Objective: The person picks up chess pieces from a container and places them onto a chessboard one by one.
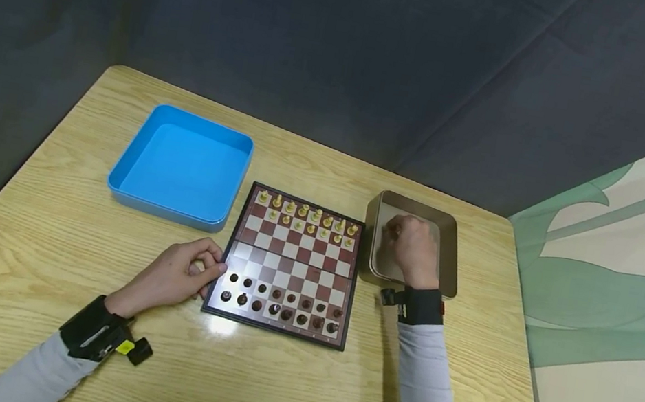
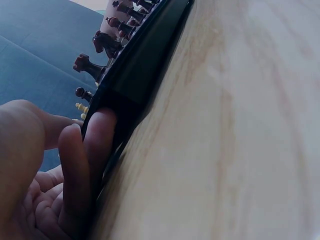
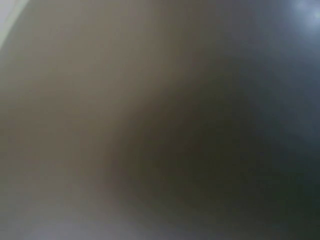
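Note:
A chessboard lies on the table with yellow chess pieces in two rows at its far side and dark chess pieces in two rows at its near side. My left hand grips the board's left edge between thumb and fingers; the left wrist view shows the fingers against the board's dark side wall. Inside a metal tin right of the board is my right hand, fingers bent downward. Its fingertips are hidden, and the right wrist view is only blur.
A blue square tray stands at the back left of the wooden table. Dark cloth hangs behind the table, and a patterned green-and-cream cloth lies beyond its right edge. The tin's walls surround the right hand.

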The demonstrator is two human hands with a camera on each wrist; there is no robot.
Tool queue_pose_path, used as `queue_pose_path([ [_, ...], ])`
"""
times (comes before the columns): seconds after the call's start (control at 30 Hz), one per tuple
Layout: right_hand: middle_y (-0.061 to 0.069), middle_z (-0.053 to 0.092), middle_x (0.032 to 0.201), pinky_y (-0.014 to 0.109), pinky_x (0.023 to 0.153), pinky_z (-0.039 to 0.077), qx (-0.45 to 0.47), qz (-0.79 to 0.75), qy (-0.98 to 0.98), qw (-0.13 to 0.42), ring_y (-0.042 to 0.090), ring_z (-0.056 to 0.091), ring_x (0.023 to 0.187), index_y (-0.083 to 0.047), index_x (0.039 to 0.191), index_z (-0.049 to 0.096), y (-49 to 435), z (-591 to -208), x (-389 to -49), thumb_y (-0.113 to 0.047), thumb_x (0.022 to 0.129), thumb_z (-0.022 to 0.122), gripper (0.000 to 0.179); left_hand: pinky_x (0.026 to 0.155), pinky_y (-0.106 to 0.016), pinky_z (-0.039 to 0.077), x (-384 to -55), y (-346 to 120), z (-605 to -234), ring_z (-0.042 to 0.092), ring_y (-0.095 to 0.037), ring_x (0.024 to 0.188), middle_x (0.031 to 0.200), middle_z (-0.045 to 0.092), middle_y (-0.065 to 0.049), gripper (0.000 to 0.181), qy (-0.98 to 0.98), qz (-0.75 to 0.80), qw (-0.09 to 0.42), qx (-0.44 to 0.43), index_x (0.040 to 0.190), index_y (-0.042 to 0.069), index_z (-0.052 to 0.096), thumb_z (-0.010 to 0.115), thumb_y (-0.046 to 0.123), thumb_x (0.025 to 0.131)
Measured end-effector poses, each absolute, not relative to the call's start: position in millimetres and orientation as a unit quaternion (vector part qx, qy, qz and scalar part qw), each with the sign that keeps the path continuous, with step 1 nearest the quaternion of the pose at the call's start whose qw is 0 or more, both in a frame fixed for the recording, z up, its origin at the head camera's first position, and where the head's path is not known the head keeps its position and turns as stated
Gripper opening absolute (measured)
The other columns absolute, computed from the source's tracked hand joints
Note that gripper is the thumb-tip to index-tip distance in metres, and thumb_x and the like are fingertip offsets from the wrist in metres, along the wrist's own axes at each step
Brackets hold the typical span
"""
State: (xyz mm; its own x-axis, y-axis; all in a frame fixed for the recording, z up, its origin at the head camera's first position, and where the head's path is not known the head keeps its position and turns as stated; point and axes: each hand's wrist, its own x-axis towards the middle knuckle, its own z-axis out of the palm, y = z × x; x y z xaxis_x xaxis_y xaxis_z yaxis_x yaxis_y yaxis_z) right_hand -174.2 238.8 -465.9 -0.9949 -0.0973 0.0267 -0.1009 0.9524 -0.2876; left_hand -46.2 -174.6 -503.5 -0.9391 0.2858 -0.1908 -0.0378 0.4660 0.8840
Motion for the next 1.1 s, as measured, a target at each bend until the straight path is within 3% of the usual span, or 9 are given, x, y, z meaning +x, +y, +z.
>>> queue_pose_path([
  [0.37,0.016,0.077,0.092,0.052,0.055,0.055,0.086,0.166,-0.977,0.102,0.035,0.072,0.073,-0.002,0.095,0.077,231,-448,-172,-0.005,0.091,0.072,0.007,0.055,-0.028,0.048,-46,-175,-503,0.069,-0.016,0.057,0.080,0.070,0.003,0.018,0.842,0.508,0.164,0.071,0.109,0.010,0.063,0.065,0.027,0.101],
  [0.57,0.016,0.074,0.090,0.049,0.058,0.055,0.122,0.183,-0.964,0.150,0.033,0.071,0.078,-0.002,0.096,0.077,209,-424,-166,-0.005,0.094,0.067,0.010,0.056,-0.028,0.048,-47,-175,-503,0.069,-0.015,0.058,0.079,0.070,0.003,0.018,0.845,0.504,0.164,0.072,0.109,0.010,0.063,0.065,0.026,0.101],
  [0.87,0.010,0.073,0.098,0.042,0.075,0.054,0.222,0.232,-0.941,0.110,0.027,0.067,0.088,-0.004,0.103,0.076,148,-397,-157,-0.009,0.098,0.067,0.012,0.057,-0.028,0.048,-47,-175,-503,0.069,-0.014,0.058,0.079,0.070,0.004,0.017,0.849,0.498,0.161,0.073,0.109,0.010,0.063,0.065,0.026,0.101],
  [1.1,0.007,0.074,0.103,0.039,0.076,0.053,0.290,0.248,-0.921,0.073,0.027,0.068,0.092,-0.006,0.105,0.077,103,-394,-154,-0.011,0.098,0.067,0.013,0.055,-0.028,0.049,-47,-176,-503,0.069,-0.015,0.058,0.079,0.070,0.000,0.022,0.838,0.516,0.160,0.080,0.108,0.007,0.063,0.065,0.027,0.102],
])
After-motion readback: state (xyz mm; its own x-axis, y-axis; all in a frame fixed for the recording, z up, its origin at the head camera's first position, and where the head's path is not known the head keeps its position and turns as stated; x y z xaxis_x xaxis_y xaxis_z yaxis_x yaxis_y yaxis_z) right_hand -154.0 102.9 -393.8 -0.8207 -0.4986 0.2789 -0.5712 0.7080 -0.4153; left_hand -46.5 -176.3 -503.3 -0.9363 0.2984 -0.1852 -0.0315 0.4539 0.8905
